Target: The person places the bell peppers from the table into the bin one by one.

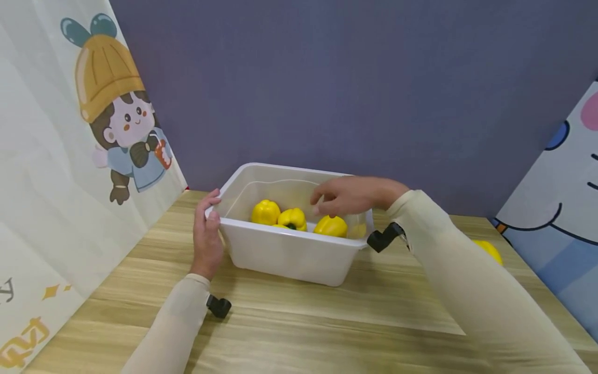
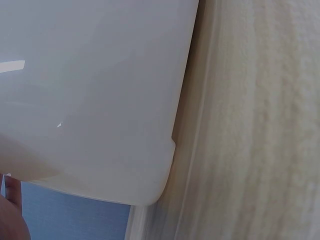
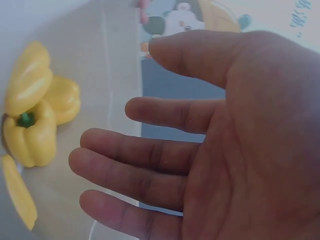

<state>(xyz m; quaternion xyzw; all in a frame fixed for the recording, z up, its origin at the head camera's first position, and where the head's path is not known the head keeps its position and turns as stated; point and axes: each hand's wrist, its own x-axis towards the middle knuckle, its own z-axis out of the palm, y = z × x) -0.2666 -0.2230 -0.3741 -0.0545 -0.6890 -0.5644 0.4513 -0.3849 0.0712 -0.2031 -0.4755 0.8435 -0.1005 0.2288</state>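
Note:
A white plastic bin (image 1: 289,255) stands on the wooden table with several yellow bell peppers (image 1: 266,212) inside. My left hand (image 1: 207,239) grips the bin's left corner, thumb on the rim; in the left wrist view the bin's smooth wall (image 2: 100,100) fills much of the picture. Over the right part of the bin hovers my right hand (image 1: 355,195), above a yellow bell pepper (image 1: 330,227) and apart from it. The right wrist view shows that hand's palm (image 3: 240,165) bare, its fingers extended and spread, with peppers (image 3: 32,135) beyond the fingertips.
Another yellow object (image 1: 489,251), partly hidden by my right sleeve, lies on the table (image 1: 299,332) at the right. A dark blue-grey panel (image 1: 327,88) rises behind the bin. Cartoon-printed sheets (image 1: 46,156) stand at both sides.

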